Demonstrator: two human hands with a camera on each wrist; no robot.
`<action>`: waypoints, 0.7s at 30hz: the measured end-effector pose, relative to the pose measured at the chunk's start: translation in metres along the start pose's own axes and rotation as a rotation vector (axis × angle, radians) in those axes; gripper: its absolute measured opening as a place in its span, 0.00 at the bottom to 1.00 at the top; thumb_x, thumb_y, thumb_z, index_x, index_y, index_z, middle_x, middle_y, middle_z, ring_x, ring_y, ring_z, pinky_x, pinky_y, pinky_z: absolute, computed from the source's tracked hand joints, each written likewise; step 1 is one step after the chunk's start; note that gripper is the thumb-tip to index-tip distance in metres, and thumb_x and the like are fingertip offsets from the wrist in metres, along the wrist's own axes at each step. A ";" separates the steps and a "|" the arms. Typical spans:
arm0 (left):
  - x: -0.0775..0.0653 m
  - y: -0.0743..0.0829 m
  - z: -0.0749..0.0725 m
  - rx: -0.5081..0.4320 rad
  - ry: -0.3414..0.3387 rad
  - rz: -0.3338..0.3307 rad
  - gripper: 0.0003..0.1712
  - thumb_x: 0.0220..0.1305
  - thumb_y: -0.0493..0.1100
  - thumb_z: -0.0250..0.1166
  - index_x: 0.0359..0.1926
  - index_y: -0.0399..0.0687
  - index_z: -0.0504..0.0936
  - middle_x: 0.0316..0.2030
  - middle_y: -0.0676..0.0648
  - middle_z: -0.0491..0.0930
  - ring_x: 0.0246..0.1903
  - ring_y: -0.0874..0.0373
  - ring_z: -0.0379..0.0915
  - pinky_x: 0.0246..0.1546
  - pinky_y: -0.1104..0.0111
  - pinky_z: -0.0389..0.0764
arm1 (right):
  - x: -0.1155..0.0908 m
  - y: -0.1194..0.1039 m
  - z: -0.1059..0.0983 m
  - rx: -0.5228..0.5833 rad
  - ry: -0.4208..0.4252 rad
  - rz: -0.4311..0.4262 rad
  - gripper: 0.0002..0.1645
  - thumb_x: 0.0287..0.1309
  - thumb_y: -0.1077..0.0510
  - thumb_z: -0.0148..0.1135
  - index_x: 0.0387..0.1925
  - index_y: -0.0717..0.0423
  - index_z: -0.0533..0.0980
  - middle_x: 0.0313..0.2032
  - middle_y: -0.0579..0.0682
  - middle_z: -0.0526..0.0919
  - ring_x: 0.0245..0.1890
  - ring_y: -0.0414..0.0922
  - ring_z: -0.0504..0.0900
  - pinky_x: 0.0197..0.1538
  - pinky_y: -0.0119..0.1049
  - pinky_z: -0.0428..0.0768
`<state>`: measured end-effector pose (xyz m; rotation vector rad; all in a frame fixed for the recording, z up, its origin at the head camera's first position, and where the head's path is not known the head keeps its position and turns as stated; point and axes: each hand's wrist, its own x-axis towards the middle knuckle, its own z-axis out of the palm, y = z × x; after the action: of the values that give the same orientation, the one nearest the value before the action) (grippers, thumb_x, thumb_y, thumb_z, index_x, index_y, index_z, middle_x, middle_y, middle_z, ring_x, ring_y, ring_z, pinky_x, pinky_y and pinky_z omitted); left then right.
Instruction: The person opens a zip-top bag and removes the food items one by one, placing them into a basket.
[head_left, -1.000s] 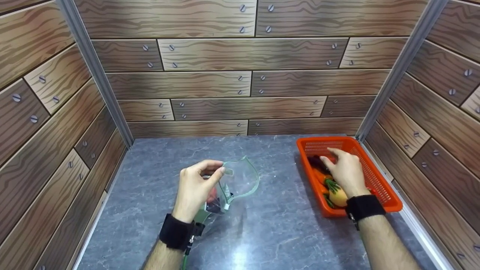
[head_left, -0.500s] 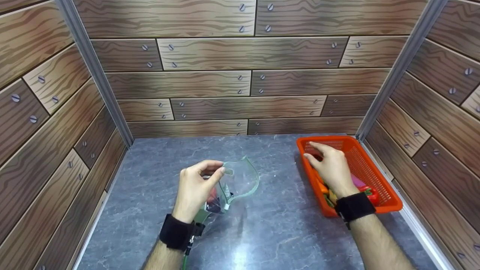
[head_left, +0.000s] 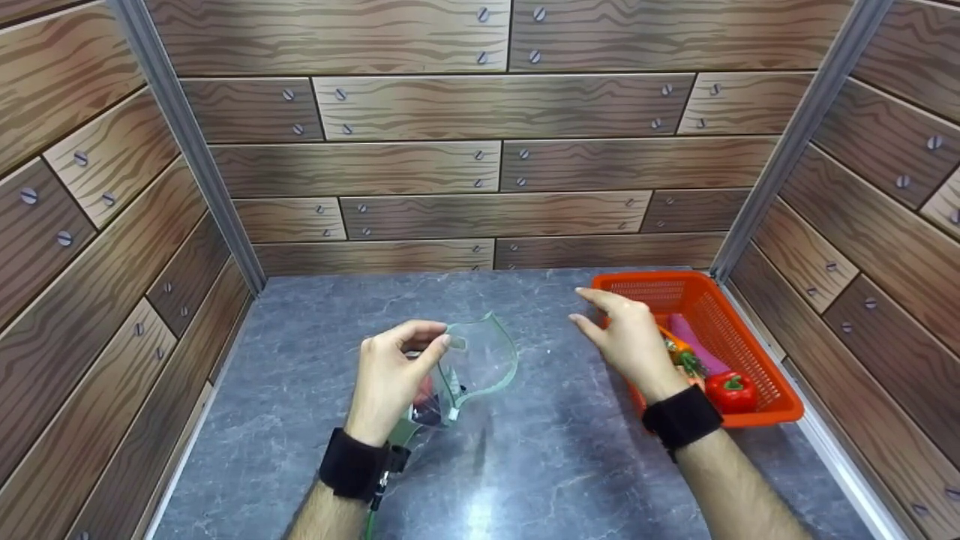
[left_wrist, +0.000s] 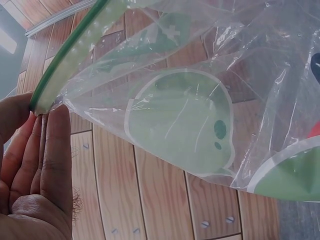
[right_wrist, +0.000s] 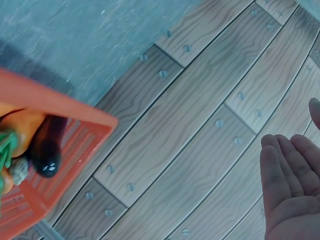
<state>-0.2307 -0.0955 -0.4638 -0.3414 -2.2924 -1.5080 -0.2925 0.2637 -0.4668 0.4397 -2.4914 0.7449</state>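
Note:
My left hand [head_left: 391, 379] pinches the top edge of a clear zip bag [head_left: 487, 352] between thumb and fingers. The bag's mouth gapes toward the right, and its green zip strip [left_wrist: 62, 57] shows in the left wrist view. Something red and dark [head_left: 425, 405] shows low in the bag, partly hidden by the hand. My right hand [head_left: 634, 341] hangs above the left rim of an orange basket [head_left: 739, 337], thumb and fingers spread, with nothing held. In the basket lie a red bell pepper [head_left: 731, 391], a long purple vegetable [head_left: 694, 341] and a dark eggplant [right_wrist: 47, 152].
Grey marbled tabletop [head_left: 555, 450] spreads between the bag and the basket. Wood-patterned walls [head_left: 495, 169] enclose the back and both sides. The basket stands close to the right wall.
My right hand has moved left from inside the basket to above its left rim, holding nothing, so more vegetables show. My left hand and the bag have stayed in place.

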 end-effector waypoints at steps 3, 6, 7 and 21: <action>0.000 0.000 0.000 -0.001 -0.001 -0.002 0.11 0.77 0.44 0.82 0.54 0.46 0.98 0.46 0.51 1.00 0.44 0.57 0.98 0.45 0.75 0.93 | 0.000 -0.010 0.004 0.014 -0.018 -0.028 0.26 0.72 0.58 0.85 0.67 0.60 0.90 0.61 0.63 0.96 0.56 0.61 0.97 0.65 0.61 0.94; 0.000 -0.001 0.000 -0.001 0.000 -0.003 0.11 0.77 0.44 0.82 0.54 0.45 0.98 0.46 0.51 1.00 0.44 0.57 0.98 0.44 0.75 0.93 | -0.001 -0.021 0.010 0.032 -0.028 -0.065 0.26 0.71 0.59 0.85 0.67 0.61 0.90 0.61 0.63 0.96 0.56 0.61 0.98 0.63 0.59 0.96; 0.000 -0.001 0.000 -0.002 0.000 -0.003 0.11 0.77 0.44 0.82 0.54 0.46 0.98 0.46 0.50 1.00 0.44 0.57 0.98 0.43 0.75 0.93 | -0.001 -0.025 0.012 0.039 -0.033 -0.077 0.26 0.71 0.58 0.85 0.66 0.60 0.90 0.61 0.62 0.96 0.58 0.62 0.98 0.64 0.59 0.96; -0.002 -0.003 0.002 -0.003 -0.002 -0.005 0.09 0.77 0.43 0.82 0.54 0.49 0.98 0.46 0.51 1.00 0.44 0.57 0.97 0.46 0.73 0.94 | -0.007 -0.059 0.041 0.081 -0.137 -0.208 0.21 0.76 0.56 0.82 0.65 0.56 0.92 0.61 0.55 0.98 0.60 0.55 0.98 0.65 0.51 0.97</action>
<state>-0.2300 -0.0950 -0.4680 -0.3383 -2.2951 -1.5140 -0.2767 0.1932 -0.4755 0.7902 -2.4961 0.7552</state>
